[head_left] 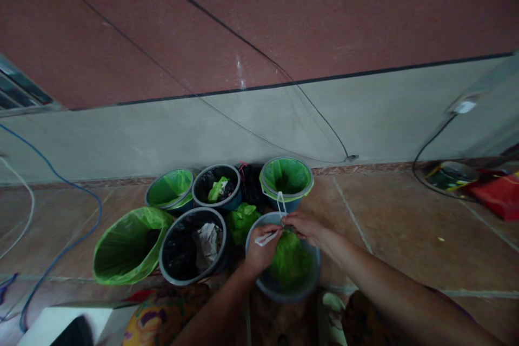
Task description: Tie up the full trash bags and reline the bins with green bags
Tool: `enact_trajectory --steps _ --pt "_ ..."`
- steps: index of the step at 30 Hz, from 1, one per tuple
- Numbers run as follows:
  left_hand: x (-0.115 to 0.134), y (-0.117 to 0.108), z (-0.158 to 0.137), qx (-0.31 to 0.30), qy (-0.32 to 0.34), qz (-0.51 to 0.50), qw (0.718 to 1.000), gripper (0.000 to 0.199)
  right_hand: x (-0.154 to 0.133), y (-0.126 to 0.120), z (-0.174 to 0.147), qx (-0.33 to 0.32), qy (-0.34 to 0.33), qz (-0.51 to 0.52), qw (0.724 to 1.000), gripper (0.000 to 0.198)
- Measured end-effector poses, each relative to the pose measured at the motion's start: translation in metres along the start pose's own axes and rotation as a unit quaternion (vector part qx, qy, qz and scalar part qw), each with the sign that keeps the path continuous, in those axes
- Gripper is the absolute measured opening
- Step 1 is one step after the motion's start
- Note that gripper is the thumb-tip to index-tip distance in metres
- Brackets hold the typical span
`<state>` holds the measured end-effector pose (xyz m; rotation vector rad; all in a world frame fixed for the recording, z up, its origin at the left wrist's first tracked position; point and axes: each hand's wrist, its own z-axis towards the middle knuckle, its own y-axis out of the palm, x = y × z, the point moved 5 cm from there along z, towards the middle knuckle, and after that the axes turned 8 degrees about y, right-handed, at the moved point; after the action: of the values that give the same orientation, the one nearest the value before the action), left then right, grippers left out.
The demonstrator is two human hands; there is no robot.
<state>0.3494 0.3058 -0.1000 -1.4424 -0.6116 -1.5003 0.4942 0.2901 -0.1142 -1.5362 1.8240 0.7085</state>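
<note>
The right forearm (365,267) reached in close to the camera; the left hand (261,251) and right hand (307,226) met, fingers clamped together on the gathered neck of a green plastic bag (290,265), beside a white strip (266,238); the bag's bulk lay within the rim of a pale plastic bucket (284,296); beside it stood a black-lined bin (176,255) holding crumpled paper (210,243); behind, a green-lined bin (298,172).

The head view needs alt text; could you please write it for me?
A person's left hand, holding a white strip, meets the right hand at the top of a green bag inside a pale bin. More bins with green or black liners stand nearby, along a wall.
</note>
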Motion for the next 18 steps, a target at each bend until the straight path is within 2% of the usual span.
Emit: enact_trajectory --steps 3,6,9,11,15,18 --pt "0.016 -0.007 0.004 -0.022 0.043 0.147 0.988 0.019 -0.001 0.003 0.0 -0.032 0.028 0.106 0.993 0.008" --pt "0.029 -0.013 0.006 -0.045 0.055 0.306 0.949 0.02 -0.001 0.01 -0.002 -0.063 0.042 0.183 0.98 0.005" --pt "0.033 -0.018 0.009 -0.022 0.033 0.36 0.932 0.016 -0.003 0.015 -0.003 -0.08 0.028 0.228 0.97 0.01" --pt "0.031 -0.021 0.012 -0.011 0.013 0.323 0.946 0.016 -0.004 0.017 -0.004 -0.072 0.019 0.257 0.964 0.015" --pt "0.023 -0.018 0.022 -0.062 -0.033 0.092 0.993 0.018 -0.007 0.018 -0.006 -0.048 0.02 0.304 0.951 0.023" --pt "0.019 -0.022 0.024 0.002 -0.102 -0.067 0.992 0.024 -0.012 0.018 -0.008 -0.06 0.013 0.305 0.95 0.022"
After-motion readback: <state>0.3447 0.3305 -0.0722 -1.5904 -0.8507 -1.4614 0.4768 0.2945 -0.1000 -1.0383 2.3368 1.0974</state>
